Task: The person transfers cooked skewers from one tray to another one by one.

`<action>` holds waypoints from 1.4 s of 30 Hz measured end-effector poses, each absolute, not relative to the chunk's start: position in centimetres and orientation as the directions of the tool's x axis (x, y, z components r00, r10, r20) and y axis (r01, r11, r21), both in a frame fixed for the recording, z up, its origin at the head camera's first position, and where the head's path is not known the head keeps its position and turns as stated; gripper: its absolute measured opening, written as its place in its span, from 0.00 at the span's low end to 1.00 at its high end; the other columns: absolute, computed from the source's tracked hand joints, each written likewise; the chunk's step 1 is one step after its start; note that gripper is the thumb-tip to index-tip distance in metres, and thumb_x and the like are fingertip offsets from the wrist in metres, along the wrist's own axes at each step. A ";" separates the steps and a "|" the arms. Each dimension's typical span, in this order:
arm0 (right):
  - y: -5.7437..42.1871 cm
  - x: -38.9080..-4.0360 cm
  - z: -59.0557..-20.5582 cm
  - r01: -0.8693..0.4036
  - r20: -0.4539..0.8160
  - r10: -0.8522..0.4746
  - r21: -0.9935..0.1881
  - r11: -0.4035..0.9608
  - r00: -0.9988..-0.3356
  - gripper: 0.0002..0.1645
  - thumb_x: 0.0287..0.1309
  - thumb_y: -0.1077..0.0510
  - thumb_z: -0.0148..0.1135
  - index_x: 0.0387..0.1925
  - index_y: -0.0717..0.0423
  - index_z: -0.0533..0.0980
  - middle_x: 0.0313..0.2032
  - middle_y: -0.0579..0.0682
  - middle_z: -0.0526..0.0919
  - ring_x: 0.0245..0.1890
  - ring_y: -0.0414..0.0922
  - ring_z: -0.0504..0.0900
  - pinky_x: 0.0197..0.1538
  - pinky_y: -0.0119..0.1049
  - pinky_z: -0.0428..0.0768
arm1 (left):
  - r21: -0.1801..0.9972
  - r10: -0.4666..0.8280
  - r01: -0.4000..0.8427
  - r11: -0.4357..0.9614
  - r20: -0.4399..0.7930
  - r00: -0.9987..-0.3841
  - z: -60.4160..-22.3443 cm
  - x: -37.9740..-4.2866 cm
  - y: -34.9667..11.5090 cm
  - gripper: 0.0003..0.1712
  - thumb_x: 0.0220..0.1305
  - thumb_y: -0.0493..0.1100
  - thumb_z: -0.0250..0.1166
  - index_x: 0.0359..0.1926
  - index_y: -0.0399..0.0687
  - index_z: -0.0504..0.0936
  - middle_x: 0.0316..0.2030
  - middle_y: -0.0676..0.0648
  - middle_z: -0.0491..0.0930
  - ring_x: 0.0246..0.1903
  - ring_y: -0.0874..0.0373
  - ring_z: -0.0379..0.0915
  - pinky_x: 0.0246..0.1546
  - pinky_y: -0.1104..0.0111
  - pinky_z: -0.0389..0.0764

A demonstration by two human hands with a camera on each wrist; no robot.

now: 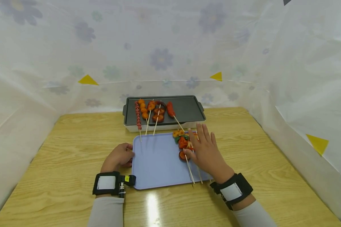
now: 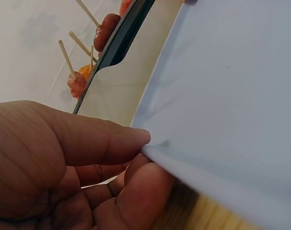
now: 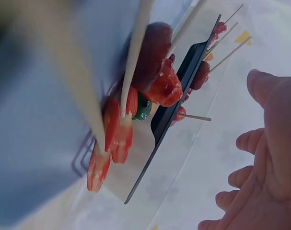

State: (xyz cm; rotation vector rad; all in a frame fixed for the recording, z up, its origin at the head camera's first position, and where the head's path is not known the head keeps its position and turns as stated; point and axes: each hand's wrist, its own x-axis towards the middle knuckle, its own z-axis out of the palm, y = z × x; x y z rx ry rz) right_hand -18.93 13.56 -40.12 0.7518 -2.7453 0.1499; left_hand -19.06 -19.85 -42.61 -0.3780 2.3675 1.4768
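Head view: at centre I find the lilac tray on the desk, food skewers at its right side, and above it a grill pan bearing further sticks of food. The left hand pinches the tray's left edge; the right hand, fingers extended, lies over the skewers—contact I cannot tell. I judge that lifting the tray could catch the pan's projecting sticks.

Left wrist view: thumb and fingers grip the rim, lower centre; a one-sided tilt could roll the skewers.

Right wrist view: fingers apart, grasping nothing, at right—a careless sweep might scatter the skewers.
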 end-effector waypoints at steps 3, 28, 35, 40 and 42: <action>13.4 -19.7 -39.7 -0.517 0.294 -0.486 -0.031 0.856 -0.823 0.48 0.68 0.40 0.57 0.78 0.54 0.48 0.77 0.63 0.35 0.76 0.61 0.33 0.68 0.69 0.47 | 0.817 -0.051 -0.388 0.425 -0.407 -0.912 -42.6 -19.0 -19.9 0.22 0.66 0.31 0.57 0.60 0.32 0.68 0.38 0.38 0.75 0.31 0.52 0.75 0.27 0.66 0.80; 13.2 -20.9 -37.0 -0.504 0.228 -0.463 -0.182 0.844 -0.857 0.46 0.70 0.39 0.53 0.78 0.55 0.48 0.77 0.62 0.33 0.76 0.60 0.32 0.69 0.68 0.45 | 0.815 -0.036 -0.390 0.430 -0.416 -0.909 -42.1 -19.1 -19.9 0.24 0.66 0.32 0.56 0.62 0.31 0.66 0.38 0.38 0.74 0.30 0.53 0.74 0.28 0.66 0.81; 12.6 -21.5 -36.6 -0.517 0.230 -0.477 -0.167 0.839 -0.848 0.46 0.70 0.39 0.53 0.77 0.57 0.48 0.77 0.62 0.33 0.76 0.61 0.31 0.69 0.67 0.46 | 0.811 -0.042 -0.387 0.438 -0.411 -0.911 -42.4 -19.2 -19.9 0.24 0.66 0.32 0.56 0.62 0.31 0.66 0.38 0.38 0.74 0.29 0.53 0.74 0.28 0.66 0.81; 12.0 -22.1 -36.1 -0.533 0.248 -0.488 -0.169 0.829 -0.837 0.44 0.70 0.41 0.54 0.75 0.61 0.53 0.76 0.66 0.41 0.75 0.63 0.39 0.70 0.64 0.50 | 0.817 -0.040 -0.384 0.431 -0.408 -0.912 -42.4 -19.3 -20.0 0.24 0.66 0.32 0.56 0.62 0.31 0.66 0.38 0.38 0.74 0.29 0.53 0.74 0.28 0.66 0.81; 11.8 -22.4 -36.0 -0.543 0.263 -0.493 -0.169 0.823 -0.829 0.43 0.70 0.43 0.55 0.74 0.64 0.56 0.74 0.68 0.48 0.74 0.65 0.46 0.69 0.62 0.54 | 0.816 -0.042 -0.386 0.430 -0.409 -0.912 -42.5 -19.3 -20.0 0.24 0.66 0.32 0.56 0.62 0.31 0.66 0.38 0.38 0.74 0.29 0.53 0.74 0.28 0.66 0.81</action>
